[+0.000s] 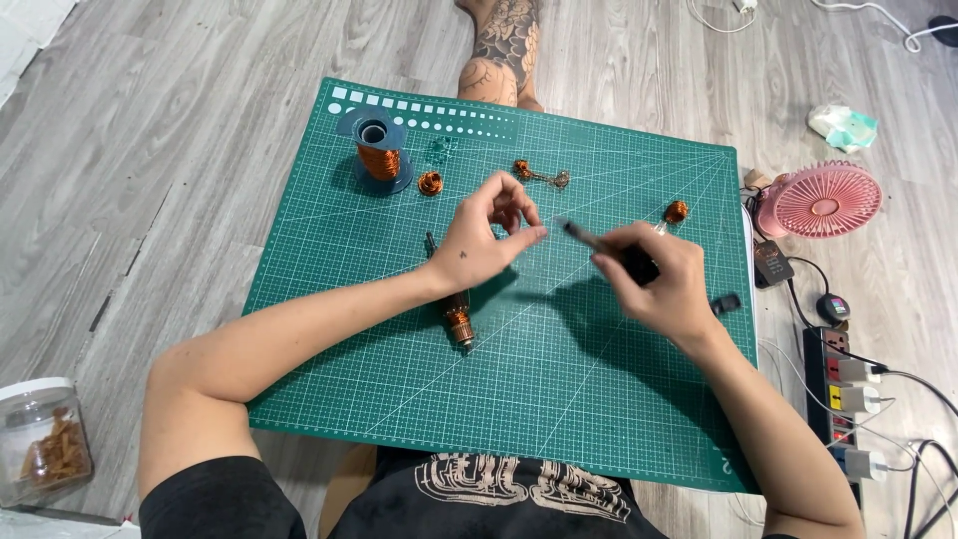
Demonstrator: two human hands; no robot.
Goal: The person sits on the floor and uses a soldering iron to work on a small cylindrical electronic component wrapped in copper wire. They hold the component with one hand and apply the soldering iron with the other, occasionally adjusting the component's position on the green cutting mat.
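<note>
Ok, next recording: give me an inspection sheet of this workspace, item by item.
Surface: green cutting mat lying on a grey wood-look floor.
Job's things: dark slim tool in the right hand; motor armature on the mat, partly under the left wrist.
Clutter: copper wire spool, small copper coils, jar at lower left.
Hands: left hand pinches thumb and forefinger, what it holds too small to tell; right hand grips the tool.
Cables: power strip with plugs, white cables at the top right.
Surroundings: pink fan, crumpled wrapper.
</note>
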